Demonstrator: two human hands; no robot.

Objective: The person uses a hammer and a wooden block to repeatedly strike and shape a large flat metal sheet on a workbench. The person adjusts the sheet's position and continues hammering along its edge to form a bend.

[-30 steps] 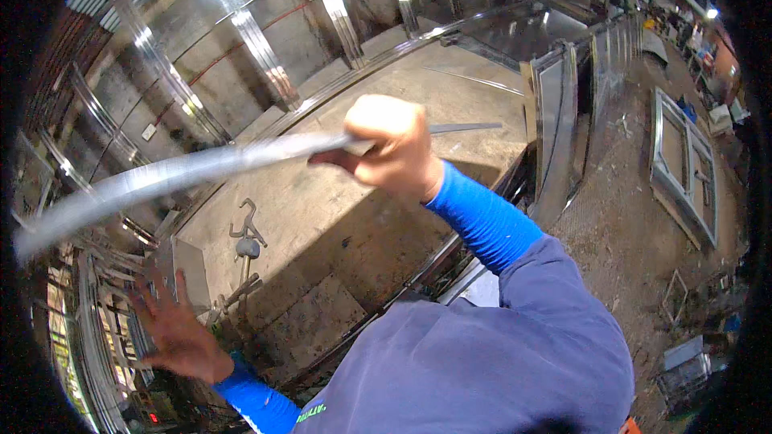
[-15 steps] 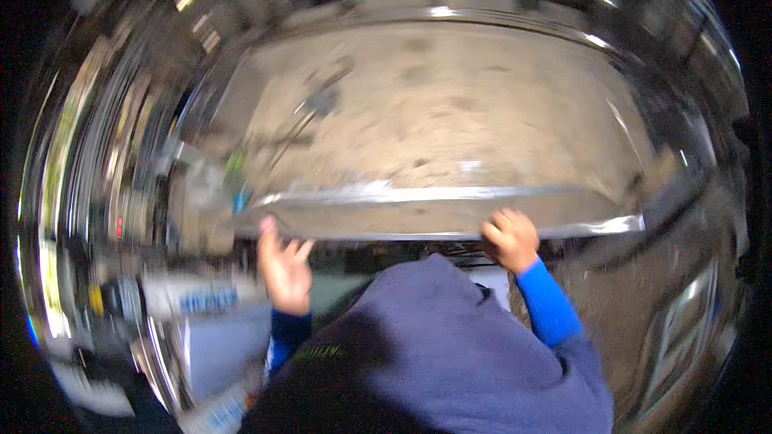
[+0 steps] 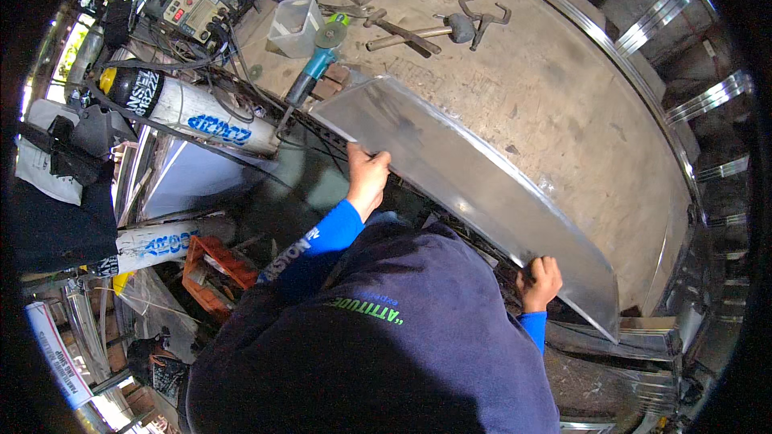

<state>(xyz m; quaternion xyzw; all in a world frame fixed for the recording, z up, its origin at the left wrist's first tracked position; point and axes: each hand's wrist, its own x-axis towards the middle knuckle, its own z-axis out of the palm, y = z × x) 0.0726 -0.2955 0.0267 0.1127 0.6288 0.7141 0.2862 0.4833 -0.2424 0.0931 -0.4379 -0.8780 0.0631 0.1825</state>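
Note:
A long, shiny sheet-metal panel (image 3: 474, 181) lies slanted along the near edge of the workbench, with a bright folded lip on its far side. My left hand (image 3: 367, 180) is closed on the panel's near edge toward its left end, thumb on top. Farther right, my right hand (image 3: 542, 283) is closed over the same edge with its fingers curled. The undersides of both grips are hidden. Just past the panel's left end lies a teal angle grinder (image 3: 309, 79) with a green disc.
On the tan workbench (image 3: 579, 112) lie a mallet (image 3: 460, 28), a hammer (image 3: 402, 34) and a clamp (image 3: 484, 19). A translucent plastic bin (image 3: 294, 28) stands near a control box (image 3: 193, 10) with cables. Gas cylinders (image 3: 211, 112) and an orange crate (image 3: 211, 273) are at left.
My left hand, open with fingers spread before, is now closed on the panel's edge. My right hand stays on that edge. The view has turned, so bench and panel appear slanted.

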